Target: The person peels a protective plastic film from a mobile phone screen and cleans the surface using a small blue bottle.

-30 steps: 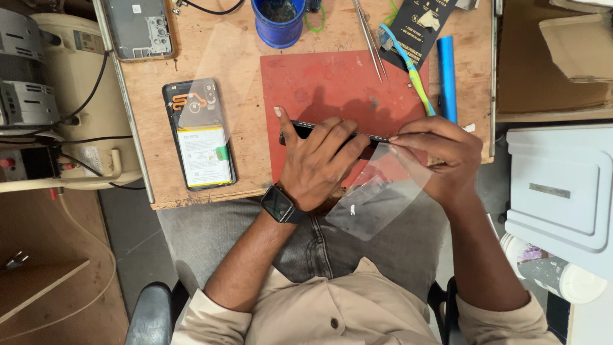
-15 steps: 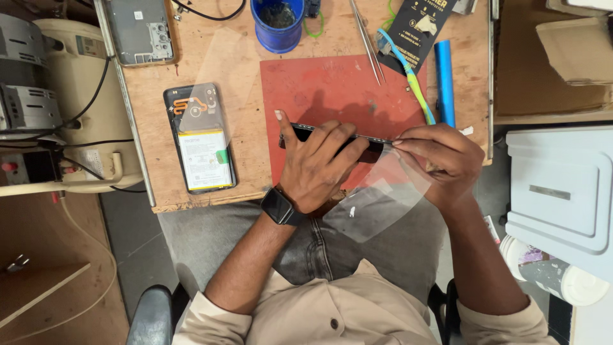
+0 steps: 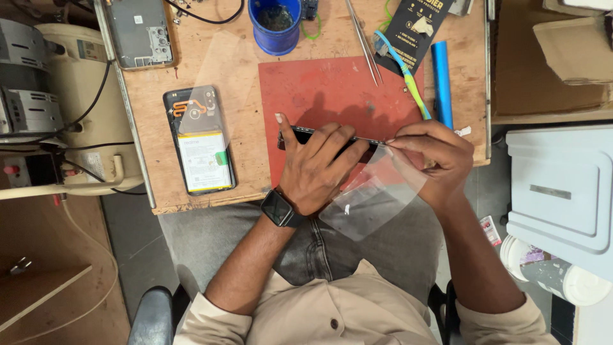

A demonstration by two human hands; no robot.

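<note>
phone (image 3: 332, 137) on mat (image 3: 319, 89), cup (image 3: 274, 25) behind

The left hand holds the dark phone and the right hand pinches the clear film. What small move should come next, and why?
Probably keep peeling: the right hand draws the clear film slowly further off the dark phone. The film hangs loose toward the body but seems attached at the phone's edge, while the left hand steadies it on the red mat.

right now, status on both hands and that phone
Left hand clamps the dark phone on edge over the red mat. Right hand pinches clear film at its end. Nothing in the way.
</note>
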